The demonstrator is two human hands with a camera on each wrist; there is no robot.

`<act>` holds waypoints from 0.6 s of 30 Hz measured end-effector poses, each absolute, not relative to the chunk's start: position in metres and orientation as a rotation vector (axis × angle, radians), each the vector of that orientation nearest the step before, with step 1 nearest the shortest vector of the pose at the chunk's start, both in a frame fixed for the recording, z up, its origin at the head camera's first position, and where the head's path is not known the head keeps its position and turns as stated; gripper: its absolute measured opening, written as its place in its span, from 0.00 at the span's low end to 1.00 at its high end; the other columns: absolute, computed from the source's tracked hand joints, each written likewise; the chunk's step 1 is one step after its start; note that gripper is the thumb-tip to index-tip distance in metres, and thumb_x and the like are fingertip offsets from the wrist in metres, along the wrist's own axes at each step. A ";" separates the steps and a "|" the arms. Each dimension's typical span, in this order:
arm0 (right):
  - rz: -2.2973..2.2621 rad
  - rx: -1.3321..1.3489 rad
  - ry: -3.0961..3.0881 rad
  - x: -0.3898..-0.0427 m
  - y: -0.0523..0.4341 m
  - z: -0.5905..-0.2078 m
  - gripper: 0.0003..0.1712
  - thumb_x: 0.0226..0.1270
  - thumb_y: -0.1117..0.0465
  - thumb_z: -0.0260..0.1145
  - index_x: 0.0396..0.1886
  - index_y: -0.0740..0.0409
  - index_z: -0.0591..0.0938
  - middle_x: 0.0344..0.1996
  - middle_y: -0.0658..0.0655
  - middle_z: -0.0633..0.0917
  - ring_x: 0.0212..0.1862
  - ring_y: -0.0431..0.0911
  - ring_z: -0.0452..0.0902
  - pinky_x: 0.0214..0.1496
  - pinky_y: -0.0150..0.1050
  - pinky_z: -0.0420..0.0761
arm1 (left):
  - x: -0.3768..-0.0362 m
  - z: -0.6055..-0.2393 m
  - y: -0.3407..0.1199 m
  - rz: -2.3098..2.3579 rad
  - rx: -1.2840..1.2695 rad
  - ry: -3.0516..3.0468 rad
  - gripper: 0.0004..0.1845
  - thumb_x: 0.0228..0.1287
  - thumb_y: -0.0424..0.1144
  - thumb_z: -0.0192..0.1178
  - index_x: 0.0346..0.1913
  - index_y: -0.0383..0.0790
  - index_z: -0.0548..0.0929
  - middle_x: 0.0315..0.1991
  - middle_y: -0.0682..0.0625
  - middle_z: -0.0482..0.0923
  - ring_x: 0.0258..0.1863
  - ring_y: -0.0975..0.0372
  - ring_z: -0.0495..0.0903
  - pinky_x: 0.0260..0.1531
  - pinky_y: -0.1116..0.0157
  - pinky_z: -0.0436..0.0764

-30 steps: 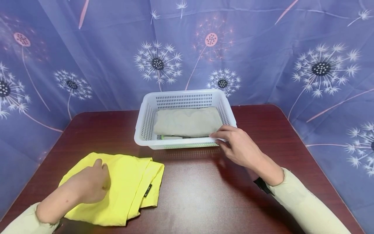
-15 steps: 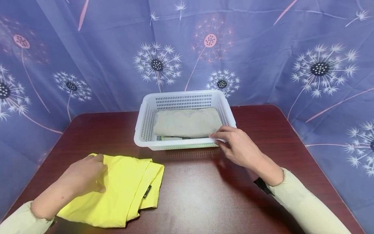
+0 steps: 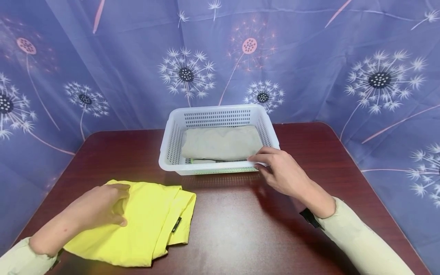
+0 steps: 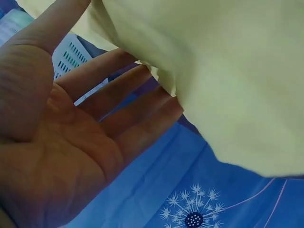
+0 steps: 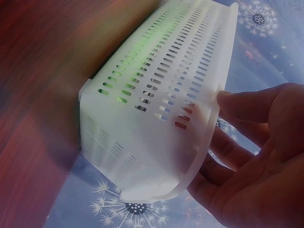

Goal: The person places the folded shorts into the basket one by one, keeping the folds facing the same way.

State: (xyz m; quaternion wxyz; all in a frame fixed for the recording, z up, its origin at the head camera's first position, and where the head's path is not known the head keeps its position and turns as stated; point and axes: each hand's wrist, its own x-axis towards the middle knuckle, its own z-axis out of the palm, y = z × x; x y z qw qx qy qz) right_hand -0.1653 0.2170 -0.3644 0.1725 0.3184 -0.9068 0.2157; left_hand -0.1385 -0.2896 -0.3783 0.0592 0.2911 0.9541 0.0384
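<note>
A folded yellow garment (image 3: pixel 148 221) with a small black label lies on the table's left side. My left hand (image 3: pixel 96 208) is over its left part, thumb and fingers spread apart. In the left wrist view, the nearly straight fingers (image 4: pixel 137 107) reach the cloth's edge, their tips partly hidden by it. Behind, at the middle, stands a white perforated plastic basket (image 3: pixel 168 167). Inside it lies a folded grey cloth (image 3: pixel 221 143). My right hand (image 3: pixel 283 172) pinches the basket's rim near its front right corner, with the thumb outside and the fingers over the rim.
The dark red wooden table (image 3: pixel 227 233) carries both the basket and the garment. A blue curtain (image 3: pixel 137 57) with dandelion prints hangs close behind the basket and along both sides. Something green and white (image 3: pixel 203 161) shows below the grey cloth in the basket.
My left hand has opened out from a more curled pose and shifted slightly left over the yellow garment. The right hand keeps its grip on the basket, which has not moved.
</note>
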 end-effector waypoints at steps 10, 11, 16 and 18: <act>0.600 0.904 -2.571 -0.165 0.217 -0.363 0.18 0.64 0.74 0.69 0.51 0.58 0.92 0.43 0.51 0.88 0.42 0.43 0.83 0.41 0.43 0.82 | -0.127 -0.377 -0.277 0.145 0.783 2.879 0.50 0.39 0.55 0.87 0.71 0.49 0.80 0.34 0.68 0.85 0.41 0.65 0.85 0.49 0.40 0.84; 0.598 0.904 -2.570 -0.165 0.217 -0.363 0.18 0.64 0.74 0.69 0.51 0.58 0.92 0.43 0.51 0.88 0.41 0.43 0.83 0.41 0.43 0.82 | -0.126 -0.377 -0.276 0.136 0.800 2.886 0.50 0.40 0.55 0.87 0.72 0.50 0.80 0.39 0.64 0.88 0.46 0.60 0.86 0.51 0.39 0.83; 0.597 0.902 -2.571 -0.165 0.217 -0.363 0.18 0.64 0.74 0.69 0.51 0.58 0.92 0.43 0.51 0.88 0.41 0.43 0.82 0.41 0.43 0.81 | -0.122 -0.378 -0.269 0.081 0.852 2.900 0.49 0.43 0.57 0.85 0.72 0.50 0.80 0.33 0.69 0.86 0.63 0.46 0.83 0.52 0.36 0.82; 0.602 0.901 -2.572 -0.165 0.217 -0.364 0.18 0.64 0.74 0.69 0.51 0.57 0.92 0.43 0.51 0.88 0.41 0.43 0.83 0.40 0.43 0.81 | -0.120 -0.378 -0.266 0.068 0.857 2.896 0.48 0.44 0.58 0.84 0.73 0.49 0.80 0.27 0.73 0.83 0.64 0.45 0.82 0.54 0.34 0.80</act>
